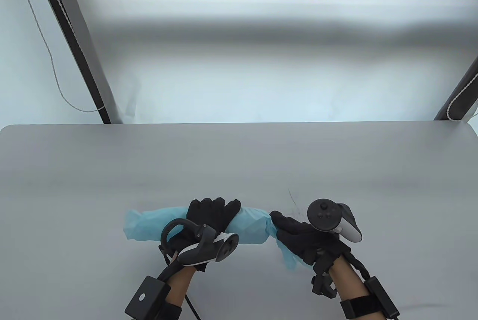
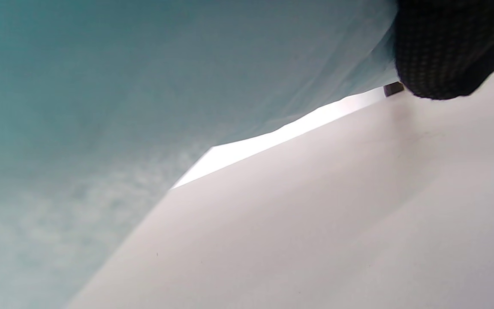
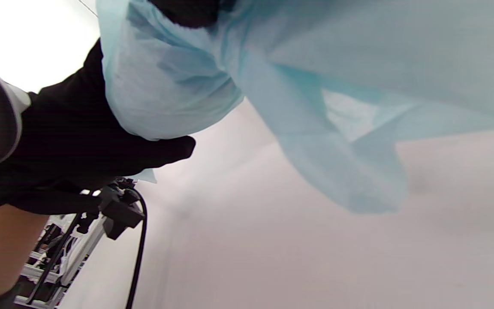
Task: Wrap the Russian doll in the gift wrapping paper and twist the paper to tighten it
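1. Near edge: right hand pinches the paper's gathered right end, loose tail hanging nearer.
2. Left hand wraps the bundle's middle; the doll is hidden inside.
3. Far: bare table.

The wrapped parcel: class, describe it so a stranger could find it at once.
Start at the grey table, near its front edge. Between the left hand and right hand lies the wrapped parcel, a long bundle. It is the only pale blue, crinkled thing there.
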Demonstrator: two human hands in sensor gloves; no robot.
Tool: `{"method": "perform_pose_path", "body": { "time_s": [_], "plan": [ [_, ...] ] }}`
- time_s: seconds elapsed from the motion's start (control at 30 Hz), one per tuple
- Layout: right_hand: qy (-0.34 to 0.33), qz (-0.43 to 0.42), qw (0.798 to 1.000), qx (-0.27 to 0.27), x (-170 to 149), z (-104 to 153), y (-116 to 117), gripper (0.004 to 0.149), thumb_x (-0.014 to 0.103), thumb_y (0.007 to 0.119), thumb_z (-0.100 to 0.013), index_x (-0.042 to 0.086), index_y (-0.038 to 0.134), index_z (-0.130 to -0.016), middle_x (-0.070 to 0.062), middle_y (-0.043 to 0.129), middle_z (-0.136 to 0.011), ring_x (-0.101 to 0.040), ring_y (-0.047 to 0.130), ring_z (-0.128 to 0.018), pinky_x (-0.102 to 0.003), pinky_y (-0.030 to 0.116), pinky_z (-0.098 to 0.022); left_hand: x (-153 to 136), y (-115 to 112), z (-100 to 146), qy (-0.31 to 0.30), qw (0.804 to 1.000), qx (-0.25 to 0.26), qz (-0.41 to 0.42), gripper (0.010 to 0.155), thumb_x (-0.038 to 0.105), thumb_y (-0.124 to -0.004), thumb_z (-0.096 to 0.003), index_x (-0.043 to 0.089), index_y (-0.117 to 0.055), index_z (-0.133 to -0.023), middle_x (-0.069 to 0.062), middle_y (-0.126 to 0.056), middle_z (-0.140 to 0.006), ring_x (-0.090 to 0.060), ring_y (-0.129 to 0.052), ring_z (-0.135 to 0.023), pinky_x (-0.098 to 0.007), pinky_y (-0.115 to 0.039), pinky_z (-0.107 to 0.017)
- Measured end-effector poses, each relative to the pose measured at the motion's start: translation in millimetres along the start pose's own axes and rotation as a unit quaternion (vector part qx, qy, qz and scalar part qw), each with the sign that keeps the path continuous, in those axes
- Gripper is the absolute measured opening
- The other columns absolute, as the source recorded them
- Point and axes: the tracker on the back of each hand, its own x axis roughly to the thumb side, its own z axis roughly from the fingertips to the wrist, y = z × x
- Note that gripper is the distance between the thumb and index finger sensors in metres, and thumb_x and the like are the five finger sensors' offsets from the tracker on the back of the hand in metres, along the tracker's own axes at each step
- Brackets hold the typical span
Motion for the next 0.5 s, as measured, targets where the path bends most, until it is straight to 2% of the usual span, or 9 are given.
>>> {"method": "perform_pose_path", "body": {
  "time_s": [0.03,0.1,0.3,0.37,0.43,0.5],
  "plan": [
    [0.007,0.016,1.000,-0.013,0,0,-1,0.064,0.029,0.071,-0.064,0.010,0.048,-0.121,-0.024,0.080,-0.109,-0.036,0.089,-0.087,-0.056,0.071,-0.071,0,0,1,-0.004,1.000,0.004,-0.004,0.111,0.069,-0.097,-0.0335,0.037,-0.024,-0.112,-0.006,-0.062,-0.117,-0.038,-0.075,-0.102,-0.066,-0.059,-0.072],
    [0.022,0.011,1.000,0.006,-2,-1,-1,0.067,0.031,0.077,-0.061,0.012,0.051,-0.120,-0.021,0.087,-0.100,-0.029,0.093,-0.079,-0.053,0.074,-0.069,-2,-1,2,-0.016,1.000,0.016,-0.008,0.111,0.069,-0.097,-0.0334,0.038,-0.024,-0.112,-0.006,-0.062,-0.117,-0.038,-0.074,-0.103,-0.067,-0.058,-0.073],
    [0.100,0.032,0.993,0.057,-9,-9,5,0.089,0.041,0.088,-0.056,-0.003,0.044,-0.120,-0.010,0.088,-0.081,-0.019,0.092,-0.058,-0.050,0.079,-0.061,6,6,4,-0.032,0.997,0.054,-0.052,0.113,0.067,-0.099,-0.0338,0.037,-0.024,-0.112,-0.005,-0.059,-0.118,-0.038,-0.072,-0.104,-0.068,-0.056,-0.073],
    [0.132,0.066,0.987,0.059,-12,-14,11,0.093,0.044,0.093,-0.054,-0.006,0.048,-0.118,-0.001,0.088,-0.075,-0.014,0.091,-0.050,-0.047,0.082,-0.055,9,7,4,-0.034,0.996,0.058,-0.053,0.113,0.068,-0.099,-0.0337,0.036,-0.024,-0.112,-0.006,-0.059,-0.118,-0.038,-0.072,-0.104,-0.068,-0.057,-0.073],
    [0.156,0.095,0.981,0.058,-12,-19,17,0.086,0.044,0.094,-0.056,-0.005,0.055,-0.115,0.006,0.087,-0.065,-0.010,0.089,-0.042,-0.044,0.084,-0.049,11,8,4,-0.037,0.996,0.059,-0.059,0.113,0.068,-0.099,-0.0336,0.036,-0.024,-0.112,-0.006,-0.060,-0.117,-0.038,-0.072,-0.103,-0.068,-0.057,-0.073],
    [0.165,0.119,0.978,0.049,-11,-21,18,0.068,0.042,0.091,-0.059,0.006,0.068,-0.111,0.008,0.085,-0.059,-0.008,0.088,-0.037,-0.042,0.085,-0.045,11,9,4,-0.036,0.996,0.058,-0.061,0.112,0.068,-0.098,-0.0336,0.037,-0.025,-0.112,-0.006,-0.060,-0.117,-0.037,-0.073,-0.103,-0.067,-0.057,-0.073]
  ]
}}
